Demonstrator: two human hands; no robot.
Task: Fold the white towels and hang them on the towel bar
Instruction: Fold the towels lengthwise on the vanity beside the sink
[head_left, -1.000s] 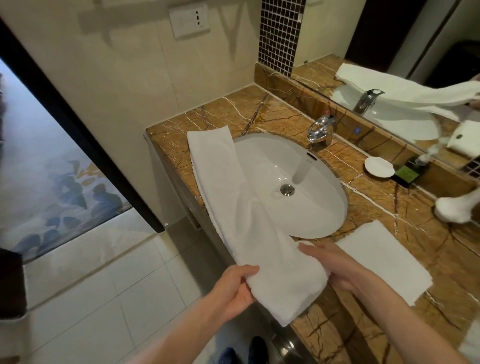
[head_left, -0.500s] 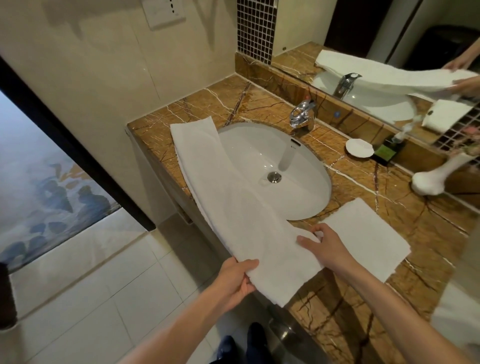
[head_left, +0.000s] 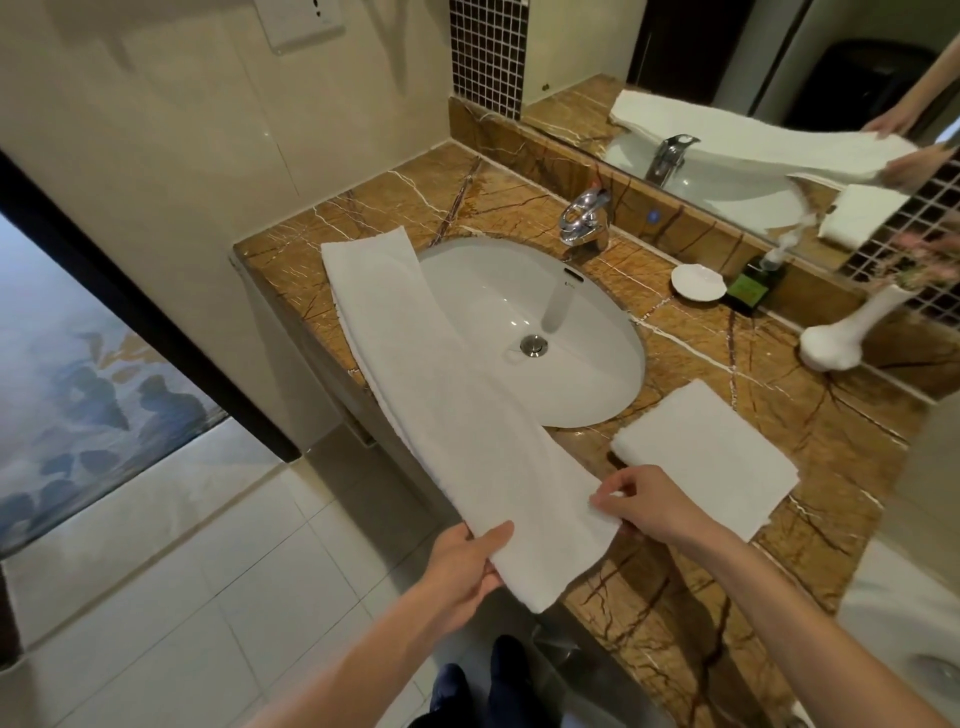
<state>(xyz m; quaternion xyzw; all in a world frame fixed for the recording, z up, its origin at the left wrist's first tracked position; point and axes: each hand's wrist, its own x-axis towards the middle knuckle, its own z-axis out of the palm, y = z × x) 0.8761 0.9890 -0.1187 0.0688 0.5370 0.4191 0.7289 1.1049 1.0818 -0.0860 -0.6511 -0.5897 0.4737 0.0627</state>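
Note:
A long white towel (head_left: 447, 395), folded into a narrow strip, lies along the front edge of the brown marble counter (head_left: 810, 415) and partly over the white sink (head_left: 524, 322). My left hand (head_left: 467, 566) grips its near left corner, which hangs past the counter edge. My right hand (head_left: 649, 504) pinches the near right corner between thumb and fingers. A second white towel (head_left: 706, 457), folded into a flat rectangle, rests on the counter just right of my right hand. No towel bar is in view.
A chrome faucet (head_left: 584, 215) stands behind the sink. A white soap dish (head_left: 698, 282), a dark green bottle (head_left: 753, 283) and a white vase (head_left: 852, 327) line the back. The mirror (head_left: 779, 78) fills the upper right. Tiled floor (head_left: 182, 571) and a doorway lie left.
The towel strip has been pulled flatter and straighter along the counter. My right hand shifted from lying on the towel to pinching its near right corner. My left hand keeps its grip.

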